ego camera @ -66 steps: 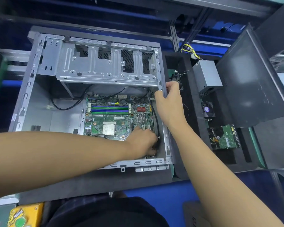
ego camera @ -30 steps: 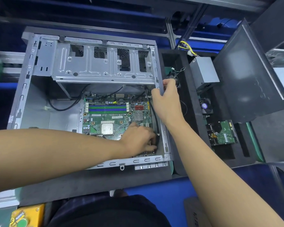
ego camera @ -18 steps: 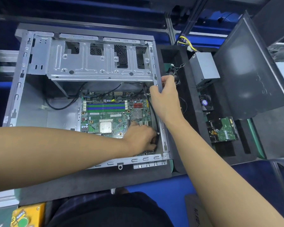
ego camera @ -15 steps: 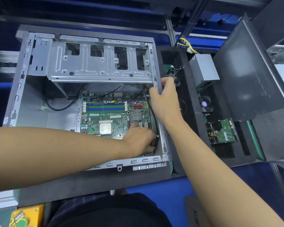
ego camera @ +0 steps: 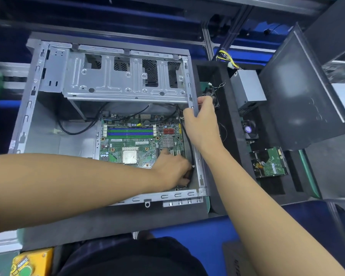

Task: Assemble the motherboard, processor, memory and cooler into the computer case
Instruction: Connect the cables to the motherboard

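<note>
Trainee: Motherboard [ego camera: 131,146] first: where does the head view put it?

Tech: Flat on the floor of the computer case [ego camera: 48,140], in the near right corner. The processor [ego camera: 130,155] is seated on the board. The memory slots [ego camera: 130,132] lie just beyond it, and I cannot tell whether they are filled.

Trainee: And the hands?

Tech: The right hand [ego camera: 202,124] hooks over the case's right rim, thumb inside and fingers curled outside, which steadies the case. The left hand [ego camera: 173,170] reaches to the board's near right corner, fingers curled downward beside a black cable [ego camera: 188,140]. Whether they pinch anything is hidden.

Trainee: How would the board handle?

Tech: Light, thin and stiff, I'd judge, and fragile. Hold it by its bare edges, never by the processor or the finned heatsink [ego camera: 168,141]. The steel case looks rigid, so a grip on the rim suits it, though the folded edges may be sharp.

Trainee: The cooler?

Tech: What seems to be the cooler [ego camera: 249,130] rests in the foam tray [ego camera: 271,188] to the right of the case, well apart from the board. It is probably best lifted by its frame, away from the blades.
</note>
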`<state>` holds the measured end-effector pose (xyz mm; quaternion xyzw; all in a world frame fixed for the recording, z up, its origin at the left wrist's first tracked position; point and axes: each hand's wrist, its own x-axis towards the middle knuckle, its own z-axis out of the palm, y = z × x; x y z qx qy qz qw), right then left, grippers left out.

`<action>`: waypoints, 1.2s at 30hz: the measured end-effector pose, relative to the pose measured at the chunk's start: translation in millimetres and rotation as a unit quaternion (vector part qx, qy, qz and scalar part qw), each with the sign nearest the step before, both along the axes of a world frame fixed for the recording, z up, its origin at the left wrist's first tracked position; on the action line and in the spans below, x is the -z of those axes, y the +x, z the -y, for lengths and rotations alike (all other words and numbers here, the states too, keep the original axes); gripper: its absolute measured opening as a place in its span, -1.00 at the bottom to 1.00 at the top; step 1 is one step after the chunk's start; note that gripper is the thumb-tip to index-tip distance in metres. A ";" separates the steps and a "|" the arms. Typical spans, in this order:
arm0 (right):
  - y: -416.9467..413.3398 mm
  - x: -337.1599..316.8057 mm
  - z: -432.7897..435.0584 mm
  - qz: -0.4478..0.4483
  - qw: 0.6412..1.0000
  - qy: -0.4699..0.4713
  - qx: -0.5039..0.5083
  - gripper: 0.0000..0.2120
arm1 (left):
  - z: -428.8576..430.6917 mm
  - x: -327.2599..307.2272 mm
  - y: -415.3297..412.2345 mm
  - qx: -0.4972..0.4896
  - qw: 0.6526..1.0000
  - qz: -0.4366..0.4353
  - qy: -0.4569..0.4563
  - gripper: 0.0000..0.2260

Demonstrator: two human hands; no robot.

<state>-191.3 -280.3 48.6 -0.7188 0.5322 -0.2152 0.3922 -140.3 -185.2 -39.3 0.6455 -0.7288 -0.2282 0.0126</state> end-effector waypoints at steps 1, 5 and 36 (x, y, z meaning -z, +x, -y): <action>0.2 -0.2 0.0 -0.003 1.000 -0.001 0.000 -0.84 | 0.1 0.5 0.2 0.000 1.000 -0.003 0.000 -0.72; 0.5 -0.3 -0.4 -0.009 1.000 -0.003 -0.002 -0.83 | 1.0 4.1 2.0 -0.010 0.999 -0.035 -0.001 -0.80; 0.2 0.8 1.3 -0.009 1.000 -0.008 0.000 -0.82 | -3.7 5.1 1.8 0.003 0.999 -0.040 -0.019 -0.73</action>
